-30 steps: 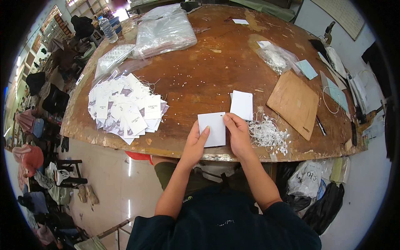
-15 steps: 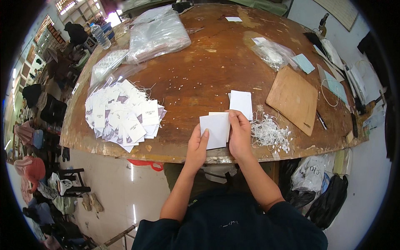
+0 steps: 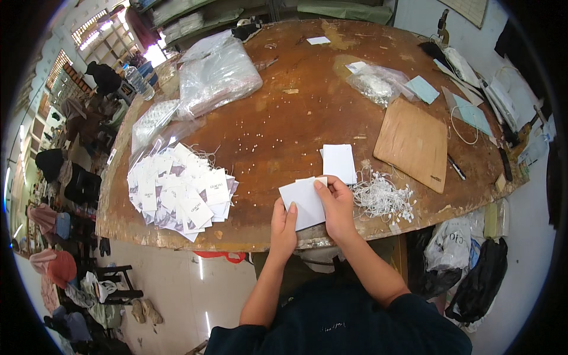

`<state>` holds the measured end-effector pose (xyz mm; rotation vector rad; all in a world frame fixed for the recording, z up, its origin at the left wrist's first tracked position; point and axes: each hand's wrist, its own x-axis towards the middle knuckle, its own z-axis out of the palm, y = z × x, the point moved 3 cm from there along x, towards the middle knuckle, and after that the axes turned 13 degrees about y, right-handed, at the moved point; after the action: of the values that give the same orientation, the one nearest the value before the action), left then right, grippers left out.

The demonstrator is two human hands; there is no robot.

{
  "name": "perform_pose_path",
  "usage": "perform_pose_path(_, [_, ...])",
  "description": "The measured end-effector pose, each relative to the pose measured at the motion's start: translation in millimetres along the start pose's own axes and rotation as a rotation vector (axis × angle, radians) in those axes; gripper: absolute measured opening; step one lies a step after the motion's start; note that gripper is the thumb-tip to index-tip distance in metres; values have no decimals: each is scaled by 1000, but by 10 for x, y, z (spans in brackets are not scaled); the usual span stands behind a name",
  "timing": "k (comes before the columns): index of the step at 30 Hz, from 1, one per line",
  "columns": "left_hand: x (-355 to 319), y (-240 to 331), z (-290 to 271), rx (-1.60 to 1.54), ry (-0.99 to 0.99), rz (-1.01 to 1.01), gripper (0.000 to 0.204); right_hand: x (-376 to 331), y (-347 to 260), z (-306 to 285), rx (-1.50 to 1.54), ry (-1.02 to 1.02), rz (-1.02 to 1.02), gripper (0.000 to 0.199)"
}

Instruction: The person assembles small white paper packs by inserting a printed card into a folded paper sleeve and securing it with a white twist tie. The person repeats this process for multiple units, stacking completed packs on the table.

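Between both hands, above the table's near edge, are a few white cards (image 3: 303,204), slightly fanned. My left hand (image 3: 284,228) grips their lower left side, thumb on the front. My right hand (image 3: 337,208) pinches the upper right corner, its thumb across the face. Just beyond it lies a small stack of white cards (image 3: 339,163). Beside my right hand sits a tangle of white tag strings (image 3: 381,196) with small plastic ends. To the left is a heaped pile of printed white tags (image 3: 177,192), some with strings attached.
A wooden board (image 3: 412,142) lies on the right of the worn wooden table (image 3: 284,124), with a black pen (image 3: 456,167) next to it. Large clear plastic packs (image 3: 219,77) sit at the far left, a clear bag (image 3: 376,84) at the far right. Tiny white bits dot the middle.
The view has shifted, so the table appears lower. My right thumb has moved further over the face of the cards, which are tilted a little more. Both hands still hold them.
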<state>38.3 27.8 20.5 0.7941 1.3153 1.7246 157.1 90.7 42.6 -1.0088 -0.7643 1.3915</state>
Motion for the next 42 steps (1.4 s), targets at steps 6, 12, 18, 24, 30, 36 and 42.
perform_pose_path(6, [-9,-16,-10,22,17,27,30,4,-15,17,-56,-3,-38,17])
perform_pose_path(12, [7,1,-33,-103,42,-38,30,9,40,8,-41,-23,6,16])
perform_pose_path(18, [22,18,-15,-79,98,-130,31,-84,61,23,-12,-43,38,13])
perform_pose_path(24, [47,41,-164,17,168,-57,30,230,-412,-341,-1301,72,-824,54])
perform_pose_path(30, [90,-22,-204,-31,194,-59,30,473,-532,-540,-1528,-113,-645,71])
perform_pose_path(36, [75,-44,-250,-74,210,-97,29,565,-441,-513,-1559,-221,-587,60])
perform_pose_path(42, [66,-42,-211,-58,209,-80,28,603,-202,-404,-1507,-164,-752,50])
